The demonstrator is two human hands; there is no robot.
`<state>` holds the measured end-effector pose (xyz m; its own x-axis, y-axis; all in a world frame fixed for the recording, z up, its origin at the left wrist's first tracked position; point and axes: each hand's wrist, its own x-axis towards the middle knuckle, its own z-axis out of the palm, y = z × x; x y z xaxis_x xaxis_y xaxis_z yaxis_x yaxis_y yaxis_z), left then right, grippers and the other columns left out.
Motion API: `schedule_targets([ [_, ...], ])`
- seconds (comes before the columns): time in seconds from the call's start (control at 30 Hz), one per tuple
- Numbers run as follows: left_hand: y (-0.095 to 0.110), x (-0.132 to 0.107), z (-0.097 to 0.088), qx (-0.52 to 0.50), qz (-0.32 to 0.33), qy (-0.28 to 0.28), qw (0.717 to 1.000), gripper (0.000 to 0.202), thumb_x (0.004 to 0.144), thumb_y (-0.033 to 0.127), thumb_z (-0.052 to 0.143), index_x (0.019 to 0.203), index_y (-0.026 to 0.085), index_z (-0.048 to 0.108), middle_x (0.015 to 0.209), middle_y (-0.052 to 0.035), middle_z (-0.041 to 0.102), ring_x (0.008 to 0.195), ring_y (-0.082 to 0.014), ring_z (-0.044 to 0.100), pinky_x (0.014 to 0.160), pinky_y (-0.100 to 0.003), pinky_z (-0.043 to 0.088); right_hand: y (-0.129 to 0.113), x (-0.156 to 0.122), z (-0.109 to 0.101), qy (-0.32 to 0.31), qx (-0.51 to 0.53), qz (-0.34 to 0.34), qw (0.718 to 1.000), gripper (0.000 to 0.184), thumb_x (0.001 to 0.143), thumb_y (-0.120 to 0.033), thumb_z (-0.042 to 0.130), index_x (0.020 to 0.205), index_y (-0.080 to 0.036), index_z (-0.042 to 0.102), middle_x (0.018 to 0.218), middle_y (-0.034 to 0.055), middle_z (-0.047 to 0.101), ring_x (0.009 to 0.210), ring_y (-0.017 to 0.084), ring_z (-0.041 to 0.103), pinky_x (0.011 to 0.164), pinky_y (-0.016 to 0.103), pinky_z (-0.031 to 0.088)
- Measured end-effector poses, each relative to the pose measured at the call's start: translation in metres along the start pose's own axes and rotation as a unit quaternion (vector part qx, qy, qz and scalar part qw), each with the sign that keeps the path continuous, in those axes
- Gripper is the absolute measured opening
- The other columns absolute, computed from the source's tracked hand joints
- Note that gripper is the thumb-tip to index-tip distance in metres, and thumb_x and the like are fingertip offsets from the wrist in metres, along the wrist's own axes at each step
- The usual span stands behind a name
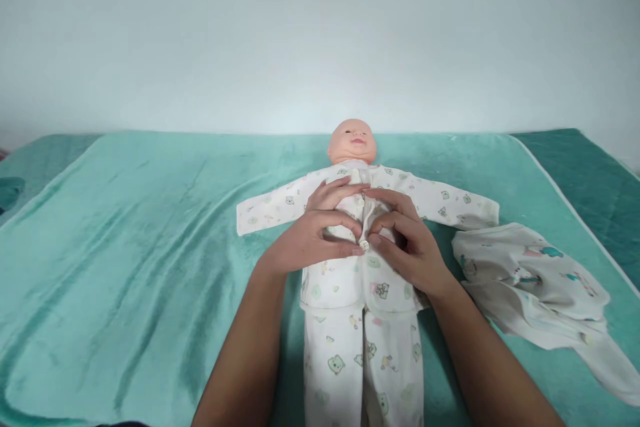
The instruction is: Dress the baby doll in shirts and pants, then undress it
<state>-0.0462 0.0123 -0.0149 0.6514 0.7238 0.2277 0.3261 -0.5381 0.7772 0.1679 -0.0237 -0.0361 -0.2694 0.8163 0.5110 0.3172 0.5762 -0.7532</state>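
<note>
A baby doll [353, 141] lies on its back in the middle of a teal blanket [125, 227], dressed in a white printed jacket [340, 280] and matching trousers [350, 367]. Both my hands rest on its chest. My left hand [313, 230] pinches the left edge of the jacket's front opening. My right hand [405, 240] pinches the right edge. Thumbs and forefingers meet at a small snap button [364, 245] on the front placket.
A second white printed baby garment [535, 280] lies crumpled on the blanket to the right of the doll. A darker green cover [575, 167] shows at the far right edge. A pale wall [300, 33] stands behind the bed.
</note>
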Motion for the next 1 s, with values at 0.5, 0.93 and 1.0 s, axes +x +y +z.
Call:
schedule_targets([
  [0.5,0.002,0.002,-0.001,-0.041,-0.014,0.015,0.999,0.012,0.082,0.036,0.077,0.078,0.025,0.073,0.155,0.0004,0.048,0.153,-0.0316,0.027,0.126,-0.059,0.019,0.0,0.001,-0.006,-0.055,-0.03,-0.007,0.998,0.003,0.093,-0.026,0.062,0.092,-0.028,0.065,0.142,0.0049,0.056,0.138,0.029,0.045,0.115,0.053,0.039],
  [0.93,-0.001,0.001,0.0,-0.004,-0.001,0.004,1.0,0.013,0.082,0.036,0.076,0.078,0.025,0.072,0.155,0.0006,0.048,0.153,-0.0302,0.026,0.128,-0.055,0.015,0.0,0.003,-0.011,-0.1,-0.021,-0.004,0.995,0.004,0.093,-0.032,0.064,0.093,-0.028,0.066,0.148,0.0043,0.051,0.146,0.029,0.037,0.118,0.053,0.036],
  [1.0,-0.001,0.001,0.0,-0.007,-0.001,0.001,1.0,0.013,0.082,0.037,0.076,0.079,0.025,0.072,0.155,0.0013,0.047,0.153,-0.0297,0.026,0.128,-0.054,0.015,0.0,0.003,-0.01,-0.099,-0.02,-0.007,0.995,0.004,0.093,-0.032,0.065,0.093,-0.028,0.066,0.147,0.0047,0.052,0.146,0.029,0.038,0.119,0.053,0.035],
])
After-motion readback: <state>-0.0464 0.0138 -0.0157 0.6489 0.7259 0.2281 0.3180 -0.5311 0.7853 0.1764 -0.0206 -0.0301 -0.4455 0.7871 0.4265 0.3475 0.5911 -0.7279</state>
